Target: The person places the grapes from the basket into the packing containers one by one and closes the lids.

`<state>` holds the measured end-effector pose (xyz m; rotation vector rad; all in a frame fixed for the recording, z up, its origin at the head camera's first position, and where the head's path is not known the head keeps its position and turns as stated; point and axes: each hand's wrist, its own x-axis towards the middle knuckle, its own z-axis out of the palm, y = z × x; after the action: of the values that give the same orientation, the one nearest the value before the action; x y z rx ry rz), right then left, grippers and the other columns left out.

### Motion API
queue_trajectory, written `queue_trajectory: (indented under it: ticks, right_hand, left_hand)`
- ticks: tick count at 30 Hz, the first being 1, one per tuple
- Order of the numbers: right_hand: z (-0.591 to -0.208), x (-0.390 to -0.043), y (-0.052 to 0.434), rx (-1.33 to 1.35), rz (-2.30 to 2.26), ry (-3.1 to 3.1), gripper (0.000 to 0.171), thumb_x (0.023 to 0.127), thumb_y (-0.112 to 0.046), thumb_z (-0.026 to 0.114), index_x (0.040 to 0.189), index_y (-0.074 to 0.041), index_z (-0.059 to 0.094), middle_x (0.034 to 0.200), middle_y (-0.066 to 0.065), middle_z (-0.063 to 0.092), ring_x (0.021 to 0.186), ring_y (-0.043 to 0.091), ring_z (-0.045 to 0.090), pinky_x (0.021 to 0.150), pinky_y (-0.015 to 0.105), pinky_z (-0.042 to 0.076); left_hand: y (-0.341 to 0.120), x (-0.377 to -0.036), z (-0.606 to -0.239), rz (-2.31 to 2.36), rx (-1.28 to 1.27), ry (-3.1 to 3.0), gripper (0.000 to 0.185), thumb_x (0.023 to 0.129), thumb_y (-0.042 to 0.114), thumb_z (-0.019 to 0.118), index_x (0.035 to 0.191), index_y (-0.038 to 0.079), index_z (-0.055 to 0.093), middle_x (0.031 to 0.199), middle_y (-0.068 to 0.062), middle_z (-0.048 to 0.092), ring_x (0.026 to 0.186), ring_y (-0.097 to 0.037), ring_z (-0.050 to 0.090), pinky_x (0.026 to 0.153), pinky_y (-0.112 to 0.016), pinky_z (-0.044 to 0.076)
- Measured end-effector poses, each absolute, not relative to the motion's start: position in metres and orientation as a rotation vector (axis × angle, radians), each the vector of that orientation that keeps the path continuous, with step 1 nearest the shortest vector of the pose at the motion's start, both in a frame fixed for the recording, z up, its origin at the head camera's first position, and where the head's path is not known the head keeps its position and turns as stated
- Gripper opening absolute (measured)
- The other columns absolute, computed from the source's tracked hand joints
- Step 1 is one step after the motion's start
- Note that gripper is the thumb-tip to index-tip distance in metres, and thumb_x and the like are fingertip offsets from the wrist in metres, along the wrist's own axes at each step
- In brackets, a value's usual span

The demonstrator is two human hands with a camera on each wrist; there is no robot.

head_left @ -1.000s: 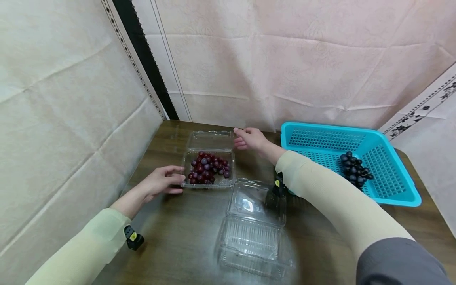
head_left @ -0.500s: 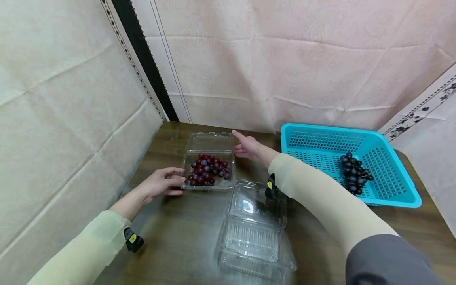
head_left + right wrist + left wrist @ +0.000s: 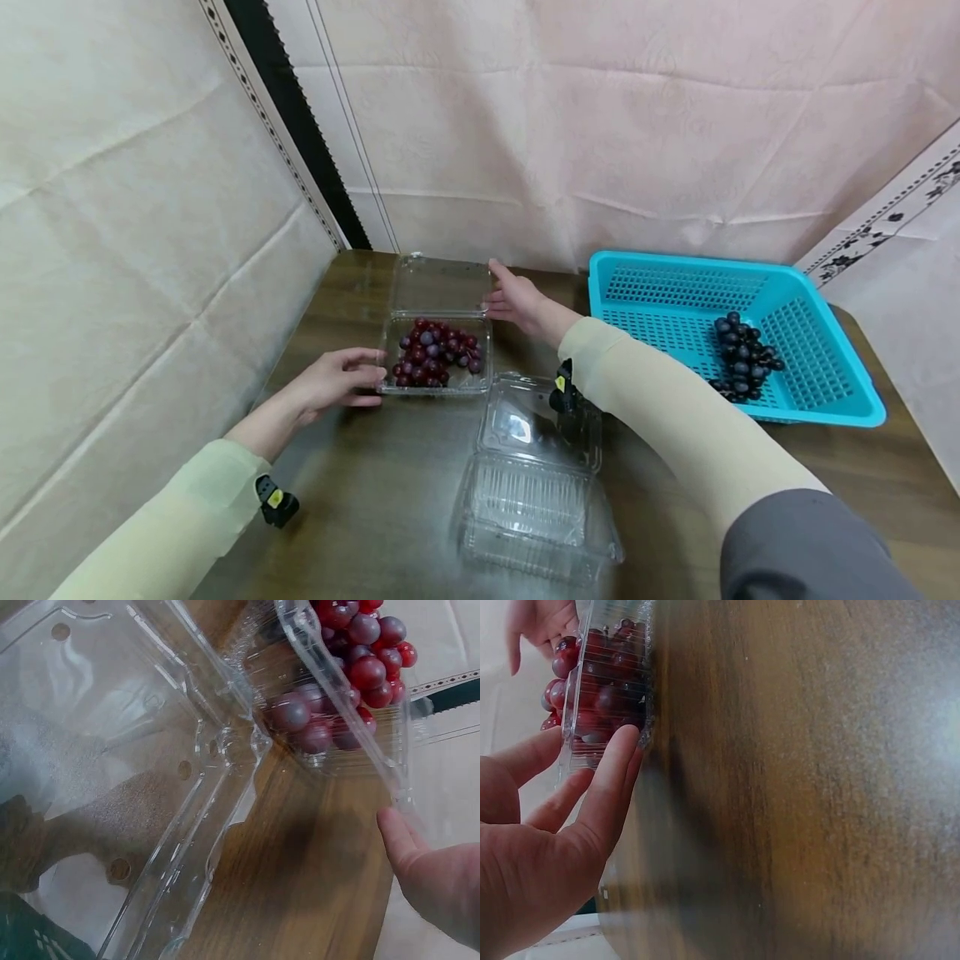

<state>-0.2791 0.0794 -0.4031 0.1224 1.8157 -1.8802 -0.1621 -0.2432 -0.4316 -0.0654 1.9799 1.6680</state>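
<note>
A clear plastic clamshell box (image 3: 486,367) holds a bunch of red grapes (image 3: 431,357). Its lid (image 3: 441,283) is raised and leans back at the far side. My left hand (image 3: 336,383) is at the box's left wall; in the left wrist view, extended fingertips (image 3: 622,742) touch or nearly touch that wall. At the lid's right edge is my right hand (image 3: 523,304), fingers extended. The right wrist view has its thumb (image 3: 396,836) against the clear plastic edge; the other fingers are mostly hidden there.
Nearer on the wooden table (image 3: 375,500), a second clear clamshell (image 3: 528,500) lies open with its lid under the right forearm. A blue perforated basket (image 3: 832,367) with a bunch of black grapes (image 3: 742,354) stands at right. Cloth walls (image 3: 637,150) close off the back and left.
The lid of the grape box has tilted up a little from lying back. My right hand has shifted slightly left against its edge; my left hand stays at the box.
</note>
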Motion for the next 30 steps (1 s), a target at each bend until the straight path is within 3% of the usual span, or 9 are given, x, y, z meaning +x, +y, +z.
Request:
queue_trajectory:
  ticks: [5,15,23,30]
  right_hand:
    - [-0.398,-0.277,0.081,0.114,-1.961,1.763,0.078,0.116,-0.052,0.029,0.161,0.011,0.030,0.157,0.032,0.048,0.146,0.041,0.049,0.124,0.047,0.044]
    - [-0.385,-0.267,0.088,0.001,-1.967,1.700,0.083,0.115,-0.059,0.017,0.161,0.007,0.037,0.166,0.027,0.039,0.155,0.037,0.039,0.127,0.043,0.040]
    - [-0.380,-0.257,0.093,-0.108,-1.941,1.752,0.082,0.115,-0.058,0.020,0.156,0.009,0.045,0.164,0.025,0.043,0.155,0.040,0.038,0.131,0.045,0.034]
    - [-0.380,-0.249,0.095,-0.108,-1.908,1.809,0.077,0.115,-0.057,0.032,0.152,0.008,0.050,0.160,0.021,0.051,0.153,0.036,0.043,0.130,0.041,0.036]
  left_hand:
    - [-0.243,-0.163,-0.432,1.678,-0.057,1.974,0.061,0.110,0.010,0.060,0.162,-0.007,0.034,0.154,-0.034,0.042,0.131,-0.033,0.058,0.102,-0.042,0.063]
    - [-0.244,-0.162,-0.433,1.674,-0.052,1.974,0.061,0.110,0.011,0.060,0.162,-0.006,0.034,0.156,-0.034,0.041,0.131,-0.033,0.059,0.102,-0.043,0.063]
    - [-0.244,-0.163,-0.432,1.669,-0.057,1.971,0.061,0.110,0.011,0.060,0.162,-0.006,0.034,0.158,-0.034,0.039,0.133,-0.035,0.058,0.103,-0.043,0.062]
    - [-0.245,-0.163,-0.432,1.678,-0.061,1.956,0.061,0.110,0.011,0.060,0.163,-0.005,0.033,0.161,-0.034,0.035,0.133,-0.033,0.058,0.103,-0.042,0.062]
